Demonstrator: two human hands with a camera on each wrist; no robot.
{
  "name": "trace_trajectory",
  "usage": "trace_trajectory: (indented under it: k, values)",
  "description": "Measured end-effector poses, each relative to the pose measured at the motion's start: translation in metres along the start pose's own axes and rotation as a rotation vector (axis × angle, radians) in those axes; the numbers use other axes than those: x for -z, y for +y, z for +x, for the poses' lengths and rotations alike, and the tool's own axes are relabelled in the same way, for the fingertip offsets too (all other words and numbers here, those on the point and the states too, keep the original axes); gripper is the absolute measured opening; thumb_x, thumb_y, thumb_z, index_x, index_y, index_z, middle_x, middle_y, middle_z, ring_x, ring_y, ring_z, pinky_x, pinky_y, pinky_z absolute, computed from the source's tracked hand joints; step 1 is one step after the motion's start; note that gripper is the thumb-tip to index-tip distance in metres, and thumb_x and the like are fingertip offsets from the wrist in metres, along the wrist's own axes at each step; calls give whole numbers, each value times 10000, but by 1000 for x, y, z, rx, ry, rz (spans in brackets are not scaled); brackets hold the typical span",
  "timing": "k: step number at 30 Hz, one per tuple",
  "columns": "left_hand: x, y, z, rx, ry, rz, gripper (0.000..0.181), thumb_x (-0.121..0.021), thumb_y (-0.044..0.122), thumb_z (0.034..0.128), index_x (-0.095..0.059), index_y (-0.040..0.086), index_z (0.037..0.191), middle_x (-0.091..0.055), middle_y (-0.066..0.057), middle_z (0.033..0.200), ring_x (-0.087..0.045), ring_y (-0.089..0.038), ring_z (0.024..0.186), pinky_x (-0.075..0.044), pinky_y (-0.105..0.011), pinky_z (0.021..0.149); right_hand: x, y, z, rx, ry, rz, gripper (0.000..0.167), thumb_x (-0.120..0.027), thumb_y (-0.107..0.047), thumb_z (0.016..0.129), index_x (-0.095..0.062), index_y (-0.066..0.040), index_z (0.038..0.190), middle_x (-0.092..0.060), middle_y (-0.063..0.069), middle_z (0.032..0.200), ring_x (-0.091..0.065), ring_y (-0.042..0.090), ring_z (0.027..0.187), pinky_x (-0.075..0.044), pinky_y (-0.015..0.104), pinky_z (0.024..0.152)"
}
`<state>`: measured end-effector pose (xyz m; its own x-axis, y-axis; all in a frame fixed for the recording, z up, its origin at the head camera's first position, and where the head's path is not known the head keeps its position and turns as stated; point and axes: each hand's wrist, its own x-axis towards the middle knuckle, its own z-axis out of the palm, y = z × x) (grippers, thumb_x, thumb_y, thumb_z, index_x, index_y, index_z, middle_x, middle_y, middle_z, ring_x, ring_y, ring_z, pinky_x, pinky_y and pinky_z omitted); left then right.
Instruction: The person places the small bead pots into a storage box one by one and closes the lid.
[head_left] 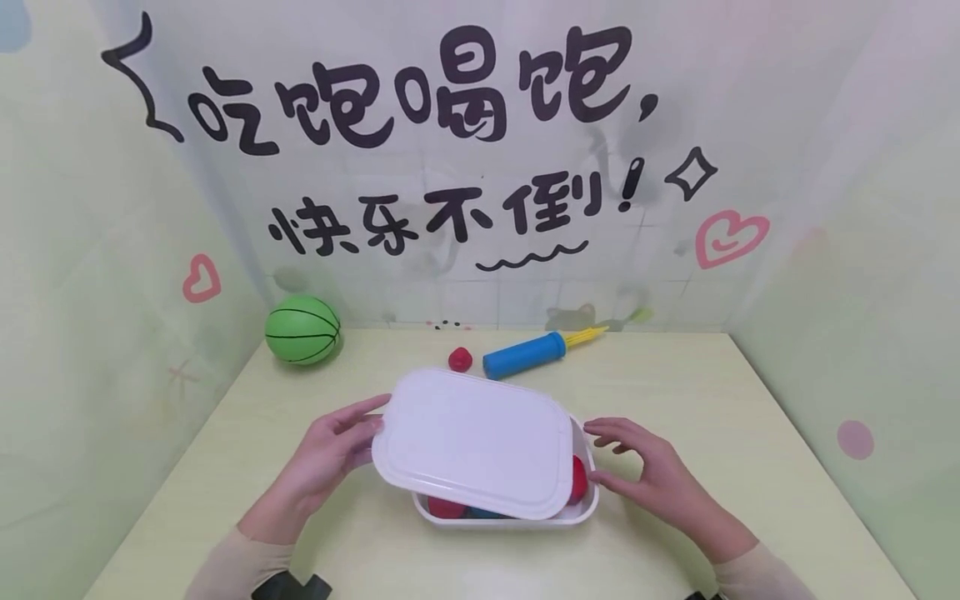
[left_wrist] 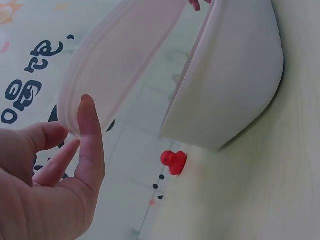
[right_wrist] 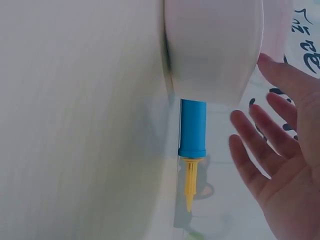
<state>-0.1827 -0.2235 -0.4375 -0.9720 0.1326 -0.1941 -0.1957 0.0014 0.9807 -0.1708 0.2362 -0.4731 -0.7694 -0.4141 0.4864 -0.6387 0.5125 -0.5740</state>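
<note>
A white lid (head_left: pixel 476 442) lies tilted over a white plastic box (head_left: pixel 517 523), its left end raised off the rim. My left hand (head_left: pixel 337 446) pinches that raised end; in the left wrist view the thumb and fingers of the left hand (left_wrist: pixel 65 170) grip the lid's edge (left_wrist: pixel 120 65). By the box's right wall is my right hand (head_left: pixel 648 475), fingers spread and loosely bent, the thumb at the rim. In the right wrist view the right hand (right_wrist: pixel 285 135) wraps round nothing. Red round things (head_left: pixel 578 481) and something blue show inside the box, mostly hidden by the lid.
Behind the box, a small red knob-like object (head_left: pixel 461 359) and a blue pump (head_left: pixel 523 356) with a yellow nozzle lie on the table (head_left: pixel 225 467). A green ball (head_left: pixel 302 330) sits at the back left corner. Printed curtains or walls enclose the table's back and sides.
</note>
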Motion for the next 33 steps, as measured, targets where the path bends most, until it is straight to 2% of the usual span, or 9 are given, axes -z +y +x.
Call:
trace_trajectory:
  k: [4, 12, 17, 22, 24, 26, 29, 33]
  values:
    - [-15, -4, -1, 13, -9, -34, 513, -616, 89, 1017, -508, 69, 1517, -688, -78, 1207, -724, -169, 1040, -611, -330, 932, 2, -4, 2, 48, 95, 24, 638, -922, 9, 716, -675, -69, 1299, -709, 52, 1238, -713, 138, 990, -581, 191, 843]
    - [-30, -9, -5, 25, -8, -75, 507, -633, 101, 1003, -533, 87, 1499, -675, -105, 1262, -714, -201, 1072, -612, -351, 935, 7, -5, 4, 179, 257, 91, 678, -898, 163, 612, -689, 20, 1241, -708, 140, 1153, -715, 143, 918, -589, 170, 811]
    - [-34, -9, -7, 17, -42, -74, 519, -622, 86, 1004, -512, 65, 1510, -687, -90, 1218, -714, -190, 1059, -614, -366, 934, 8, -10, 6, 280, 327, 153, 449, -888, 106, 689, -718, 85, 1104, -709, 190, 1074, -706, 148, 913, -595, 175, 784]
    - [-36, -6, -11, -3, -43, -22, 483, -625, 87, 1011, -546, 82, 1487, -678, -108, 1211, -711, -192, 1053, -625, -370, 905, 14, -24, 10, 349, 356, 164, 263, -872, 44, 765, -749, 66, 997, -708, 216, 1033, -693, 142, 974, -586, 159, 786]
    - [-36, -3, -13, -37, -24, 22, 447, -653, 129, 1010, -591, 102, 1452, -680, -125, 1243, -715, -192, 1051, -635, -373, 874, 18, -28, 12, 362, 368, 165, 243, -869, 31, 779, -751, 65, 989, -711, 216, 1034, -691, 139, 975, -582, 156, 791]
    - [-37, 1, -16, -98, -7, 72, 416, -676, 186, 1009, -628, 109, 1415, -686, -132, 1276, -724, -187, 1040, -642, -377, 843, 21, -30, 13, 376, 384, 173, 232, -867, 25, 785, -751, 74, 980, -714, 218, 1033, -691, 145, 969, -580, 157, 792]
    - [-38, 7, -21, -230, 14, 142, 365, -671, 219, 1016, -671, 85, 1356, -718, -116, 1262, -739, -167, 1008, -648, -384, 808, 25, -31, 15, 394, 410, 190, 217, -860, 11, 804, -749, 96, 970, -721, 217, 1028, -692, 148, 944, -577, 158, 790]
    - [-39, 14, -27, -413, 21, 199, 316, -663, 125, 1013, -686, 24, 1312, -765, -14, 1180, -757, -138, 950, -650, -383, 785, 31, -36, 15, 406, 435, 217, 195, -842, -1, 831, -748, 114, 957, -730, 188, 996, -691, 133, 896, -571, 149, 793]
